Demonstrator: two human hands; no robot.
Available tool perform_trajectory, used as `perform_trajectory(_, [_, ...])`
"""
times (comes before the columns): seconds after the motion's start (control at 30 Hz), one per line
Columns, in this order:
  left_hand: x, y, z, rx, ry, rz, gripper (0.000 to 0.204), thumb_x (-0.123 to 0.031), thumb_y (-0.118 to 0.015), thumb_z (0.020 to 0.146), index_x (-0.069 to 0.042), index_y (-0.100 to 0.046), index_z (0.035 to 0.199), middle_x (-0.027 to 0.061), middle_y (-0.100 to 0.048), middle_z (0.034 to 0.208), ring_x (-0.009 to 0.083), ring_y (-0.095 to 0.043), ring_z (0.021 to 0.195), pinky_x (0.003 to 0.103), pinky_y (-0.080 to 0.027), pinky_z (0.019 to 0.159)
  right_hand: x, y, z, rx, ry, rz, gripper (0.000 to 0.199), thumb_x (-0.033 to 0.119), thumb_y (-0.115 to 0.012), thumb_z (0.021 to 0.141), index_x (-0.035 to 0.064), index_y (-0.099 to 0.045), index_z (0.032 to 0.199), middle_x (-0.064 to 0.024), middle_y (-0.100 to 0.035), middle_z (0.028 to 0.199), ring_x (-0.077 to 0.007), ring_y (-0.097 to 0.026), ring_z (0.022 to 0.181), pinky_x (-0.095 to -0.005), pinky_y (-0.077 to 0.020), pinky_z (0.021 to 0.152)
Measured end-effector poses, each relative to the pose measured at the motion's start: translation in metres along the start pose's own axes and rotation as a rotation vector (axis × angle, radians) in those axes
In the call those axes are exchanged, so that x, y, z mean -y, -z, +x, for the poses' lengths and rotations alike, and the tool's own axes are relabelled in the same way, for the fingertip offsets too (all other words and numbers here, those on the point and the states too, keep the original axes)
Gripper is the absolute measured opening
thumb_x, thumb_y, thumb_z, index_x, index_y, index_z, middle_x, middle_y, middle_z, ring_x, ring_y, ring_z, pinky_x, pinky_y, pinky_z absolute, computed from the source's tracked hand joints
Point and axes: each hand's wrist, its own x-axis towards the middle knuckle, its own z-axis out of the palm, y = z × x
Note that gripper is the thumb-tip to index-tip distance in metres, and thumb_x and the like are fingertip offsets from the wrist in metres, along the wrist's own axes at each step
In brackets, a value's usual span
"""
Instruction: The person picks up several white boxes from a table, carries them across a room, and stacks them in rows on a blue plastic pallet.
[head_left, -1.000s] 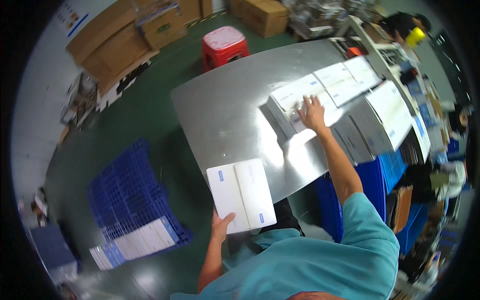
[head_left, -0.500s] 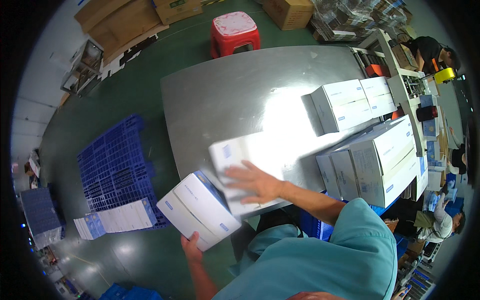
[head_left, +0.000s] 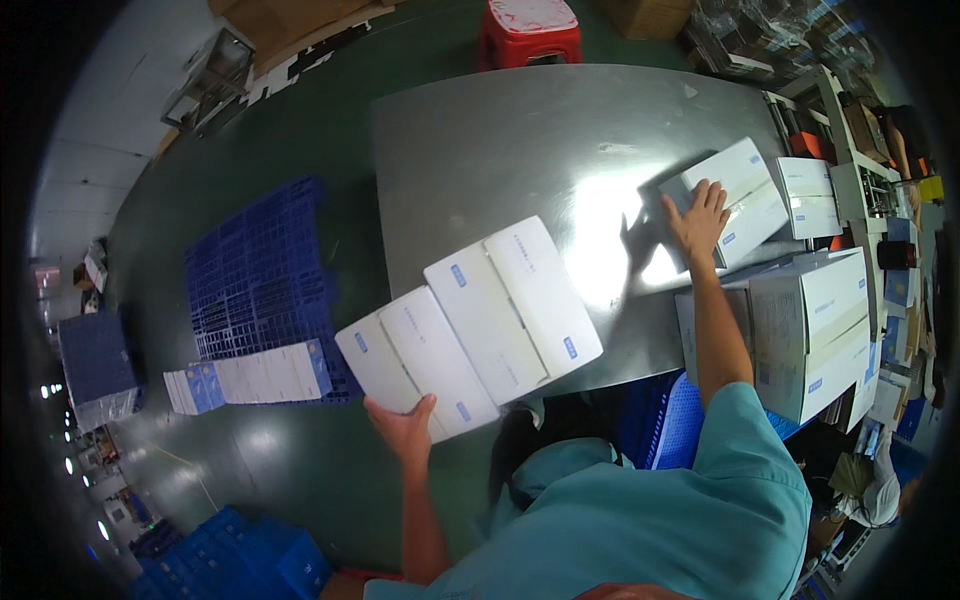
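Observation:
My left hand (head_left: 405,428) grips the near lower edge of a white carton (head_left: 422,362) held out past the table's left corner. Against its right side lies a second white carton (head_left: 515,305), over the table edge; what carries its weight is hidden. My right hand (head_left: 699,222) is open, fingers spread on top of another white carton (head_left: 752,200) at the right of the metal table (head_left: 480,150). That carton sits askew beside one more white carton (head_left: 808,195) at the machine end.
Stacked white cartons (head_left: 810,325) stand near right, above a blue plastic crate (head_left: 668,420). A blue pallet (head_left: 260,275) bearing a row of white boxes (head_left: 265,375) lies on the floor at left. A red stool (head_left: 530,35) stands beyond the table.
My right hand has left the second held carton and reached right onto the table carton, which now sits turned. The two cartons at my left now lie side by side. The view has shifted.

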Motion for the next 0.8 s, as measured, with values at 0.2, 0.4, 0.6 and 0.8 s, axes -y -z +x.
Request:
perform_trajectory(0.2, [-0.005,-0.010,0.018,-0.044,-0.017,0.065,0.111,-0.033,-0.087,0.056,0.011,-0.024,0.136,0.0294,-0.040,0.130,0.0424,-0.039,0.120,0.047,-0.033,0.102,0.013,0.069,-0.129,0.167,0.485,0.397,0.072,0.048,-0.061,0.081,-0.0013,-0.044,0.131,-0.0200,-0.037,0.142,-0.0379,-0.029,0.135,-0.0532,-0.0187,0.110])
perform_trajectory(0.4, [0.011,-0.014,0.020,-0.066,-0.031,0.135,0.114,-0.037,-0.086,0.057,0.011,-0.021,0.137,0.0302,-0.039,0.129,0.0424,-0.039,0.120,0.046,-0.033,0.102,0.006,0.091,-0.125,0.273,0.617,0.641,0.030,0.018,-0.072,0.075,0.0015,-0.062,0.098,-0.0149,-0.063,0.109,-0.0361,-0.058,0.105,-0.0426,-0.0444,0.093])
perform_trajectory(0.6, [-0.004,-0.006,0.023,0.009,0.002,0.085,0.107,-0.034,-0.084,0.058,0.008,-0.023,0.137,0.0269,-0.043,0.125,0.0416,-0.042,0.116,0.046,-0.036,0.099,0.019,0.029,0.005,0.408,0.059,0.517,0.077,0.044,-0.079,0.067,-0.0120,-0.050,0.112,-0.0264,-0.057,0.106,-0.0316,-0.061,0.093,-0.0400,-0.0504,0.077])
perform_trajectory(0.8, [0.008,-0.005,0.024,0.025,-0.017,0.042,0.096,-0.027,-0.083,0.062,0.001,-0.029,0.136,0.0245,-0.044,0.125,0.0392,-0.045,0.115,0.044,-0.038,0.097,0.017,0.036,-0.024,0.630,0.001,0.679,0.063,0.041,-0.079,0.067,-0.0109,-0.057,0.096,-0.0161,-0.063,0.083,-0.0198,-0.060,0.072,-0.0321,-0.0490,0.061])
